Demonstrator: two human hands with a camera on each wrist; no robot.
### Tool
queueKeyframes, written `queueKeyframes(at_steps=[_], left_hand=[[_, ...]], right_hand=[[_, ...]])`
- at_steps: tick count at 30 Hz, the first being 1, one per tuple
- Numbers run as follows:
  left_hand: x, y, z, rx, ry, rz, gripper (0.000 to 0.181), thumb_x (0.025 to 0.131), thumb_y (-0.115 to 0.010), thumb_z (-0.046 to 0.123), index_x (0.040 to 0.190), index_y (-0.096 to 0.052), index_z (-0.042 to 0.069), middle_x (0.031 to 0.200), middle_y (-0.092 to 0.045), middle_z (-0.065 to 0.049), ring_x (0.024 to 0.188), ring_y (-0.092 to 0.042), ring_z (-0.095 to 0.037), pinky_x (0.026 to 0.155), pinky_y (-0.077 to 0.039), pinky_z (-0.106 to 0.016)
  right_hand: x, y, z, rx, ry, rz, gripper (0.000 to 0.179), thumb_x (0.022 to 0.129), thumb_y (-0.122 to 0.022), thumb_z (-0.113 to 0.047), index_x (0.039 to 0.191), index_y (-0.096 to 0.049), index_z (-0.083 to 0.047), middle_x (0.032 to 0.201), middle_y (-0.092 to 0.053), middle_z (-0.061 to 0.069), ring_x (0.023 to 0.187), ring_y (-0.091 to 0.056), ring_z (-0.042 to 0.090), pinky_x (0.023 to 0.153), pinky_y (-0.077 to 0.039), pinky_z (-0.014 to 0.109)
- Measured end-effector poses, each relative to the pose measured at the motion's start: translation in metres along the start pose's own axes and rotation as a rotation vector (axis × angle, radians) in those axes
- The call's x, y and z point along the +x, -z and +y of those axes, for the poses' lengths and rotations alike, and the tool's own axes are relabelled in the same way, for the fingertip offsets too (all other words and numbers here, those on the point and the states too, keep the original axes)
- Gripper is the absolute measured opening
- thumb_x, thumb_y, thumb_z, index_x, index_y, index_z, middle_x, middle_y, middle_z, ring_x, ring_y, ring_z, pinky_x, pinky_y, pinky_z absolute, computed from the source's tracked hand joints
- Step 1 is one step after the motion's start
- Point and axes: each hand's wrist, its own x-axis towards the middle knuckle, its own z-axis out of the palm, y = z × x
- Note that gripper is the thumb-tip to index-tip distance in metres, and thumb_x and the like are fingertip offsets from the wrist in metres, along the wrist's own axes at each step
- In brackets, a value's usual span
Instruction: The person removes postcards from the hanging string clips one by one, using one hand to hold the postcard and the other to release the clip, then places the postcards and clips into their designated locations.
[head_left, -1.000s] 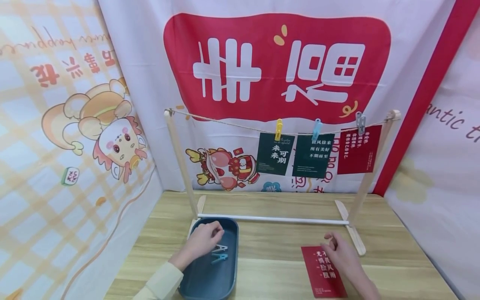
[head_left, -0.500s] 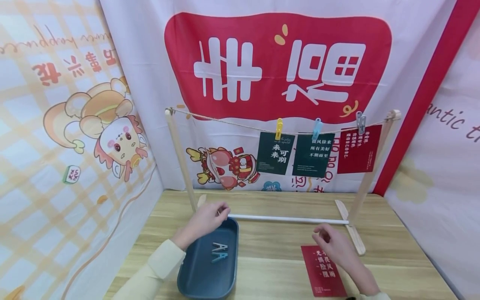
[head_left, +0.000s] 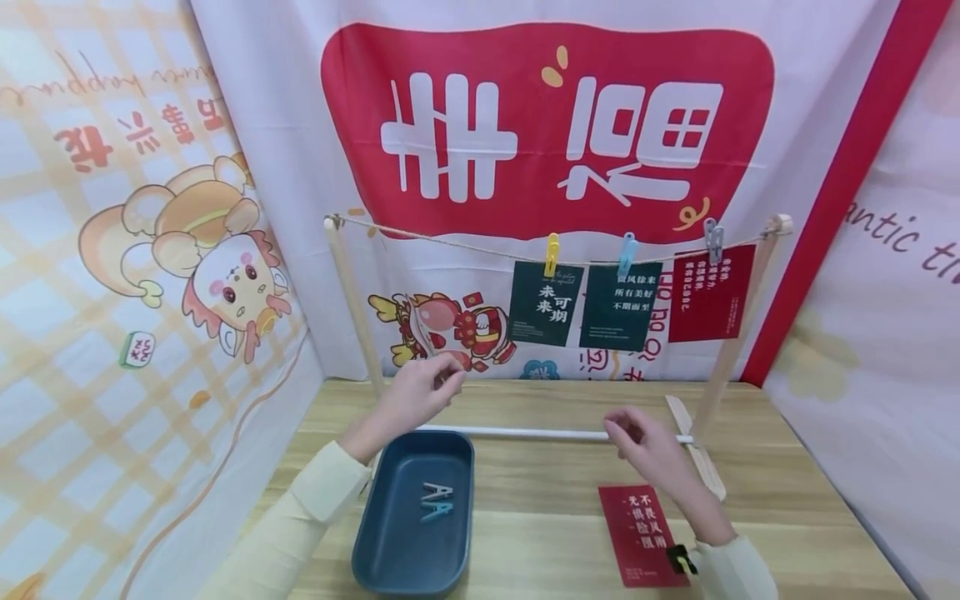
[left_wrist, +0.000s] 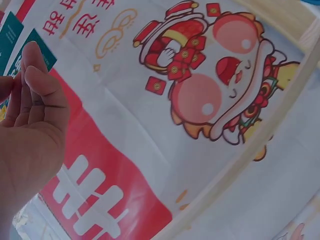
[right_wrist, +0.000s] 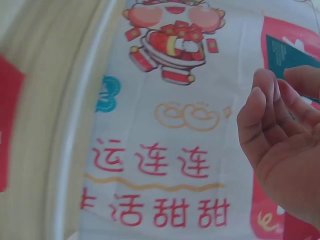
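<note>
My left hand (head_left: 420,392) is raised above the back end of the blue tray (head_left: 468,533), fingers bent and the tips drawn together. In the left wrist view its thumb and index finger (left_wrist: 17,92) come together at the frame's edge; I cannot tell whether something small is between them. My right hand (head_left: 645,446), fingers loosely curled and holding nothing visible, hovers beyond a red card (head_left: 637,558) lying on the table. A grey clothespin (head_left: 437,491) and a blue clothespin (head_left: 437,510) lie in the tray.
A wooden stand (head_left: 352,292) with a white bottom bar (head_left: 525,433) carries a twine line (head_left: 450,242). Hanging from it are two green cards (head_left: 543,321) and a red card (head_left: 708,308), under yellow (head_left: 552,254), light blue (head_left: 627,254) and grey (head_left: 713,242) clothespins.
My left hand has risen from over the tray and moved a little right. My right hand has lifted away from the red card, upward and left. Both clothespins in the tray stay put.
</note>
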Motion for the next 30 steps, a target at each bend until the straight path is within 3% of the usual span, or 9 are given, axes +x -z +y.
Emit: queueKeyframes(at_steps=[8, 15, 21, 30], left_hand=[[0.024, 0.012, 0.017, 0.018, -0.024, -0.007, 0.011, 0.098, -0.060, 0.027, 0.099, -0.066, 0.018, 0.074, -0.065, 0.009, 0.060, -0.056, -0.002, 0.057, -0.051, -0.019], [0.046, 0.021, 0.032, 0.017, -0.107, 0.031, 0.010, 0.096, -0.063, 0.023, 0.098, -0.066, 0.013, 0.076, -0.066, 0.003, 0.062, -0.056, -0.006, 0.060, -0.052, -0.019], [0.064, 0.028, 0.042, 0.051, -0.136, 0.054, 0.014, 0.095, -0.064, 0.024, 0.102, -0.066, 0.011, 0.084, -0.069, 0.001, 0.068, -0.057, -0.008, 0.065, -0.053, -0.018], [0.087, 0.038, 0.056, 0.009, -0.149, 0.062, 0.018, 0.095, -0.064, 0.025, 0.107, -0.065, 0.012, 0.096, -0.070, 0.000, 0.077, -0.061, -0.011, 0.071, -0.055, -0.019]], right_hand=[[0.029, 0.007, -0.023, -0.039, 0.112, 0.030, 0.021, 0.097, -0.063, -0.027, 0.114, -0.062, -0.015, 0.080, -0.064, -0.001, 0.062, -0.059, 0.010, 0.054, -0.049, 0.022], [0.052, 0.016, -0.039, 0.046, 0.166, 0.070, 0.021, 0.099, -0.060, -0.027, 0.116, -0.062, -0.016, 0.084, -0.065, 0.003, 0.062, -0.061, 0.015, 0.057, -0.053, 0.024], [0.065, 0.020, -0.045, 0.106, 0.148, 0.092, 0.024, 0.100, -0.057, -0.027, 0.118, -0.060, -0.012, 0.086, -0.065, 0.008, 0.063, -0.061, 0.020, 0.057, -0.054, 0.025], [0.087, 0.024, -0.052, 0.150, 0.147, 0.067, 0.028, 0.100, -0.055, -0.032, 0.123, -0.060, -0.016, 0.090, -0.069, 0.010, 0.064, -0.063, 0.025, 0.058, -0.056, 0.027]])
